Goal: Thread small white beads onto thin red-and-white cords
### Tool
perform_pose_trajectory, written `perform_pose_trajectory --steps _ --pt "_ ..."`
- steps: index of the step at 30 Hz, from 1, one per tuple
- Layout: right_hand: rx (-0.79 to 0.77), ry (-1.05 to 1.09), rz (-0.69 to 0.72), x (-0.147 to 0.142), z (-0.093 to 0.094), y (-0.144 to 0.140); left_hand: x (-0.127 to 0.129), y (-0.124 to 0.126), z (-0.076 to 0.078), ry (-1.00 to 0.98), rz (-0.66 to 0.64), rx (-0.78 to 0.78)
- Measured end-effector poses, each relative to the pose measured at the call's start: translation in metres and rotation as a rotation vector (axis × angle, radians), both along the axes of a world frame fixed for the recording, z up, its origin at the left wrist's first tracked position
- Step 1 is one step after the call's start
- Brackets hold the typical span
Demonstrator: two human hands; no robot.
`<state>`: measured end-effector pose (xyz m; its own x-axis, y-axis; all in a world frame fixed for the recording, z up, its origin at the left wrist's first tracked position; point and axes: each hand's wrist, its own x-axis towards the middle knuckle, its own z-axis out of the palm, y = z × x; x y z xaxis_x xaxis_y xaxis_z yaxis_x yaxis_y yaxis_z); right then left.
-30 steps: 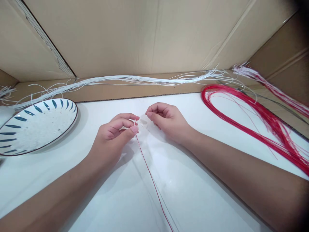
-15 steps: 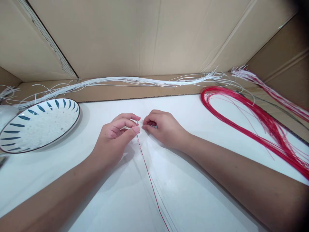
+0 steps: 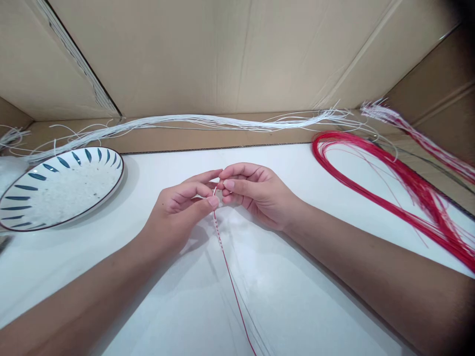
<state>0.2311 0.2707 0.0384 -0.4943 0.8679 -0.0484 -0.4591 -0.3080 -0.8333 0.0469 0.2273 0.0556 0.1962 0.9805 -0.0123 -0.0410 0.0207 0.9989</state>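
At the middle of the white tabletop [image 3: 282, 306], left hand [image 3: 178, 210] and right hand [image 3: 256, 193] meeting fingertip to fingertip, both pinched shut on the top end of 1 thin red cord wound with white [image 3: 226, 259]. Held raised and close, likely for fine work at that tip. Long axis running from the fingers down toward the near edge, slanting slightly right. Off left, a white plate with blue leaf marks [image 3: 59, 185]; behind, loose white strands [image 3: 208, 122]; right, a looped bundle of red strands [image 3: 389, 188].
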Motion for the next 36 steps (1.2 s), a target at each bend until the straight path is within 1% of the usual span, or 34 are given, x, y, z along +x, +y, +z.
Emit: perform_pose_trajectory --steps 2,5,12,22,36 --pt "-0.011 0.037 0.036 -0.0001 0.0009 -0.0013 0.0004 0.0001 0.0008 -0.015 -0.023 -0.005" --pt "-0.019 0.048 0.048 0.0009 0.0015 -0.0023 -0.0004 0.0002 0.0015 0.003 -0.042 -0.002" --pt "-0.005 0.06 0.086 0.0014 0.0013 -0.0038 -0.0022 -0.0004 -0.0006 0.036 -0.059 0.058" --pt "0.063 -0.018 0.063 0.0002 0.0008 -0.0059 -0.0027 -0.001 0.0002 0.063 -0.101 0.092" --pt "0.075 0.062 0.071 -0.0001 -0.001 -0.0061 -0.0044 -0.001 -0.0009 0.034 -0.121 0.071"
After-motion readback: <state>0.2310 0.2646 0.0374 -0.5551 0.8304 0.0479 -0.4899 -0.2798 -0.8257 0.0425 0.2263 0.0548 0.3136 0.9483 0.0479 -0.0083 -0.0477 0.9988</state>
